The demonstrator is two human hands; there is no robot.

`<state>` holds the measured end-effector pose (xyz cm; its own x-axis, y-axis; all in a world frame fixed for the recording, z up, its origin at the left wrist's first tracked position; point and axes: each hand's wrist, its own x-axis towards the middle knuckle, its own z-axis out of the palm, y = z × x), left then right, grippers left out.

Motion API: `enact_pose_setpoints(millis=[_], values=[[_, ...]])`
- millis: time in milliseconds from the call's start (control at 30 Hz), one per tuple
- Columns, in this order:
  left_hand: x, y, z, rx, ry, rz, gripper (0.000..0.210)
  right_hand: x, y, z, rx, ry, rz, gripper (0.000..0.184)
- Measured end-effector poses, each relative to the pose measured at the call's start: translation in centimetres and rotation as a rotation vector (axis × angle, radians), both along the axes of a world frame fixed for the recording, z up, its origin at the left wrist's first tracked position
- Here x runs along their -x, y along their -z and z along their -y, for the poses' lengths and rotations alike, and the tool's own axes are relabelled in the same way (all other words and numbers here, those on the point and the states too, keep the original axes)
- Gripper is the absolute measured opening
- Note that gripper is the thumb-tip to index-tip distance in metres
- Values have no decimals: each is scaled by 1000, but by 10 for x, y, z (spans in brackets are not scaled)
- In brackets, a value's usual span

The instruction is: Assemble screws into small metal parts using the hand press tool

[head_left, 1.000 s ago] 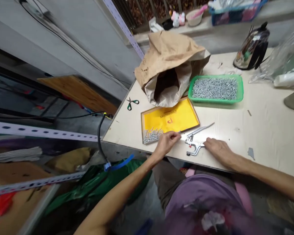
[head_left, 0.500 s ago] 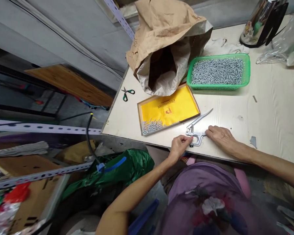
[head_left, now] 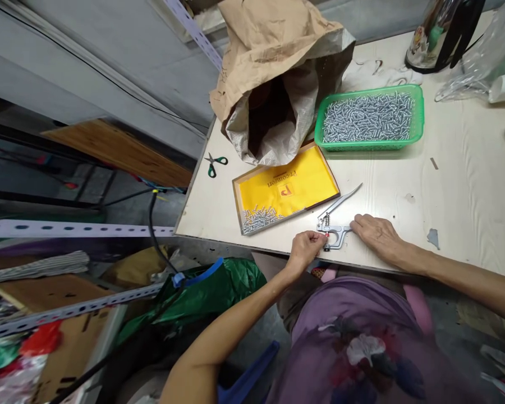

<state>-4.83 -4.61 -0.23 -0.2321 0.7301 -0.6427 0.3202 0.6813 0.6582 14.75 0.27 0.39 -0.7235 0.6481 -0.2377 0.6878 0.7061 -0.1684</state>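
Note:
Grey snap-fastener pliers lie at the table's front edge, their handles spread apart and a small spring showing near the jaws. My right hand has its fingers closed on the end of the lower handle. At the jaw end, my left hand pinches with thumb and forefinger; a tiny red spot shows by the fingertips, but what they hold is too small to make out. Just beyond the left hand sits a shallow box with a yellow lining and a heap of small silver metal pieces in its near left corner.
Behind the box stands a large brown paper sack, its mouth open towards me. A green basket full of small silver pieces is at its right. Green-handled scissors lie at the left edge. A kettle and clear plastic bag stand far right.
The whole view has shifted slightly. Both hands keep nearly the same places at the pliers, and the handles stay spread.

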Motion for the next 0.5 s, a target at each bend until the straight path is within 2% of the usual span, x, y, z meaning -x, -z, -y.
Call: enact_pose_setpoints(millis=[133,300,500], values=[[-2,2,3,-41,42,-61,15,0,1,0,7,-1,23,23],[0,-1,1,92,34,16,16,0,2,0,0,-6,0,25],[0,-3,4,123,84,19,19,0,-1,0,38,2,-7,24]])
